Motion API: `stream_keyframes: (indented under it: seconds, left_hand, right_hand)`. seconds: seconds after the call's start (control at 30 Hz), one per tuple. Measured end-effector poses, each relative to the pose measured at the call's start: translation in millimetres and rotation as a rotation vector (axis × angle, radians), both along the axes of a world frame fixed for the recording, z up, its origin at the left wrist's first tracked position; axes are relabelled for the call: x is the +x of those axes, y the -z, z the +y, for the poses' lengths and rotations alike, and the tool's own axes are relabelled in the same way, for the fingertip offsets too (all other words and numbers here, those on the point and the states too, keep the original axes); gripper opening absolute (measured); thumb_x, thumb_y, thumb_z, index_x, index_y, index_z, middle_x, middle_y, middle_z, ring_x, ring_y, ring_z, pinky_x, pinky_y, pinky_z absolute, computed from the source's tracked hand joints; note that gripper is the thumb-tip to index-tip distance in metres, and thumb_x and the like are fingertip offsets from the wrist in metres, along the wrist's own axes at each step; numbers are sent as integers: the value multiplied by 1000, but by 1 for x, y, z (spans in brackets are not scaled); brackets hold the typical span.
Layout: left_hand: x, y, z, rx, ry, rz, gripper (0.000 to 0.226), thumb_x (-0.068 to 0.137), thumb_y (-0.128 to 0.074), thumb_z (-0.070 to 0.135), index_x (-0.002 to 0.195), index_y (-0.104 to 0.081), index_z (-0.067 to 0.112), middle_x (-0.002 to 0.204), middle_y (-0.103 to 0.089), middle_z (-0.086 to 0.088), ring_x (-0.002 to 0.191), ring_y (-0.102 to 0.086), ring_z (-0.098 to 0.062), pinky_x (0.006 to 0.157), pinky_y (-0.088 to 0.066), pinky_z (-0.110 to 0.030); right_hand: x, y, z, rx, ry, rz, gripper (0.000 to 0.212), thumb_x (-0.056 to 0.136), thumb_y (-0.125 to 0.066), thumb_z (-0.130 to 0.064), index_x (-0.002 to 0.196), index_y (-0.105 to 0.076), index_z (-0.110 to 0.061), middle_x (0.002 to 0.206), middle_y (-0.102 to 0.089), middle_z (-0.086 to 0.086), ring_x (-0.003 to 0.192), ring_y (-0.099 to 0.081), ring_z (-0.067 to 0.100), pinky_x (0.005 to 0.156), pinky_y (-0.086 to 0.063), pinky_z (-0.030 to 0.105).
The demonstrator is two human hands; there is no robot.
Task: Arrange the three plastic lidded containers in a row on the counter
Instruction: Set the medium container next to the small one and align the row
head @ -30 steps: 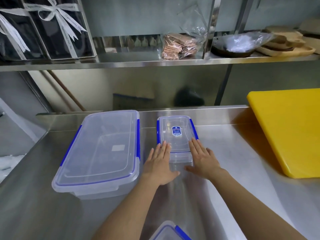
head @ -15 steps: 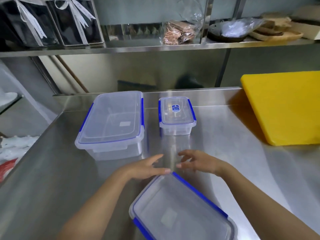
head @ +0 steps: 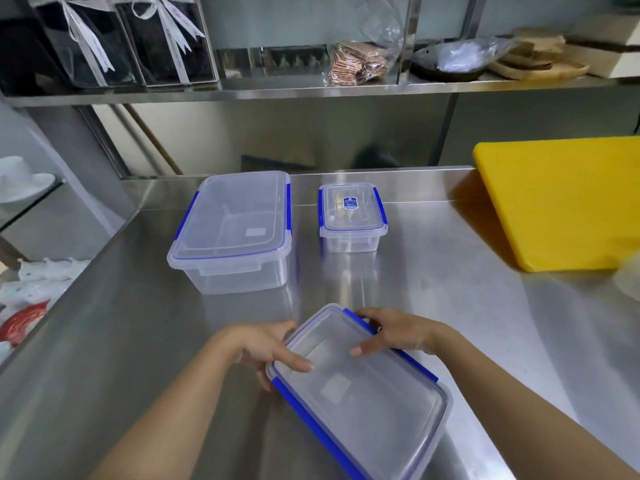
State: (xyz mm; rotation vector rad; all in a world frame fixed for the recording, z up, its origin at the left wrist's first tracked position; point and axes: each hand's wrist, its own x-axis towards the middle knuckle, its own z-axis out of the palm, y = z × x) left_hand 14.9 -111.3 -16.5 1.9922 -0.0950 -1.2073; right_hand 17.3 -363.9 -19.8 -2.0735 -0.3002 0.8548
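Three clear plastic containers with blue lid clips stand on the steel counter (head: 450,299). A large container (head: 235,230) is at the back left, and a small container (head: 351,216) with a blue label stands to its right. A medium container (head: 363,400) lies turned at an angle near the front edge. My left hand (head: 266,344) grips its far left corner, thumb on the lid. My right hand (head: 394,332) holds its far right corner, thumb on the lid too.
A thick yellow cutting board (head: 568,202) lies at the right of the counter. A steel shelf (head: 311,90) above holds black boxes with white ribbons, a bag of wafers and wooden boards. The counter's left edge drops off beside white and red items.
My hands left the small container at the back, drew toward me and closed on the medium container's far corners. The view tilted down, showing more of that container.
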Motion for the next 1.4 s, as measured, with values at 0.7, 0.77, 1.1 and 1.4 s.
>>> stream_keyframes:
  seconds: [0.7, 0.77, 1.1, 1.4]
  left_hand:
    - [-47, -11, -23, 127, 198, -219, 146, 58, -86, 34, 131, 40, 23, 157, 14, 4, 142, -3, -10, 117, -18, -33]
    - [-51, -7, -32, 181, 255, -281, 154, 53, -89, 34, 125, 47, 22, 155, 22, 4, 143, 0, -10, 118, -18, -33]
    - [-50, 17, -75, 143, 129, -462, 148, 34, -82, 59, 115, 42, 51, 143, 36, 21, 143, 15, -17, 118, -12, -47]
    - [-18, 24, -141, -6, -108, -703, 110, 56, -83, 47, 144, -20, 26, 151, -6, 19, 132, -22, -3, 105, -22, -23]
  right_hand:
    - [-58, 8, -44, -105, 67, -175, 104, 54, -71, -67, 126, 4, -68, 153, 14, -14, 142, 3, 13, 117, -14, 45]
    - [-62, 8, -45, -192, -57, -143, 120, 53, -74, -64, 131, 17, -57, 151, 26, -15, 143, 11, 15, 118, -9, 49]
    - [-60, -4, -76, -485, -98, -293, 128, 55, -74, -64, 138, 21, -39, 149, 34, -7, 139, 24, 20, 115, 0, 42]
    - [-54, -6, -125, -445, 152, -559, 66, 84, -62, -37, 140, -30, -22, 155, -19, -1, 139, -21, 18, 112, -20, 31]
